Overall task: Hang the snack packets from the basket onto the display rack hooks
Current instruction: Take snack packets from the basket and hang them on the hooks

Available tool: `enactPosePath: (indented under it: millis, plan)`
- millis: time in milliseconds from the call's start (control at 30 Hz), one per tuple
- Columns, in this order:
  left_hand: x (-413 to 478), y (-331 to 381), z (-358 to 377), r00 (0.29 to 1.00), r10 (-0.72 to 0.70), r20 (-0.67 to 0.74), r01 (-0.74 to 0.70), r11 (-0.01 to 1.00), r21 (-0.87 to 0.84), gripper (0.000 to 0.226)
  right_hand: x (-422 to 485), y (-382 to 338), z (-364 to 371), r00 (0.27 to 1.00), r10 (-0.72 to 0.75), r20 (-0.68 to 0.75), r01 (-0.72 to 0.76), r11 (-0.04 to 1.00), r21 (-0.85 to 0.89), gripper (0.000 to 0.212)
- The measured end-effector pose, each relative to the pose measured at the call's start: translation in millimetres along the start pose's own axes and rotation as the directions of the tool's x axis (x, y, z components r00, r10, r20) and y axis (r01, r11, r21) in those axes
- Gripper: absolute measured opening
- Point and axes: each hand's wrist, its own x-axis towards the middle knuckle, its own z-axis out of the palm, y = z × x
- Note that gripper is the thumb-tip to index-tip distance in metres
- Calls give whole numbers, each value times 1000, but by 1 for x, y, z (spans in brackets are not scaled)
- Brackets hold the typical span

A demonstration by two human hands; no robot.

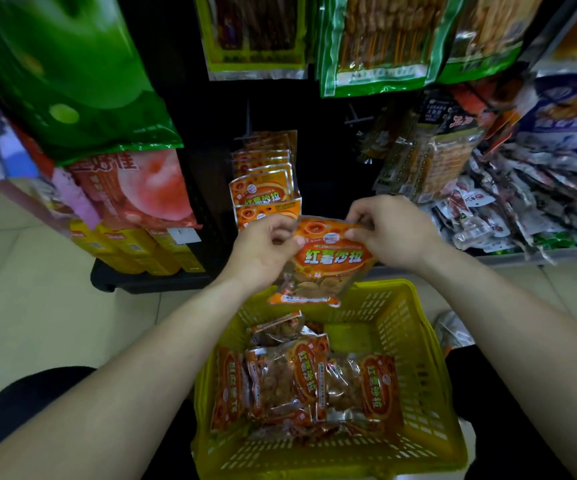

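Pinching snack packet [328, 261] w/ left hand [263, 251], right hand [394, 233].

One yellow basket [418, 358] is seen, with at least four orange packets [287, 379] counted inside. One more packet [328, 261] is held between the left hand [263, 251] and the right hand [394, 233]. Three yellow boxes [162, 251] are counted nearby.

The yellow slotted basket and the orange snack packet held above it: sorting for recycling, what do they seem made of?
Yellow slotted basket: likely rigid moulded plastic, fairly matte; uniform colour and regular moulded slots suggest it. Orange snack packet: seemingly thin glossy plastic film; it crinkles, catches light, and its clear lower part shows the snacks. A foil layer can't be ruled out.
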Motion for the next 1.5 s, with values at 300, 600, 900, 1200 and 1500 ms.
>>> enactPosePath:
  millis: [300, 600, 900, 1200, 1500]
  plan:
    - [16, -17, 14, 993, -102, 65, 90, 981, 174, 35, 45, 42, -26, 981, 47, -190, -97, 959, -266, 8]
    - [111, -48, 95, 967, -178, 181, 123, 953, 278, 51, 154, 95, 31, 976, 95, -197, -145, 955, -260, 20]
    - [213, -95, 149, 962, -261, 76, 228, 928, 293, 70, 261, 123, 83, 968, 7, -250, -76, 961, -264, 26]
    - [262, -114, 174, 940, -341, -10, 338, 927, 163, 73, 320, 128, 100, 980, -23, -197, -48, 935, -352, 27]
    - [288, -116, 174, 971, -230, -64, 238, 907, 348, 61, 282, 146, 97, 930, -58, -362, -17, 980, -201, 54]
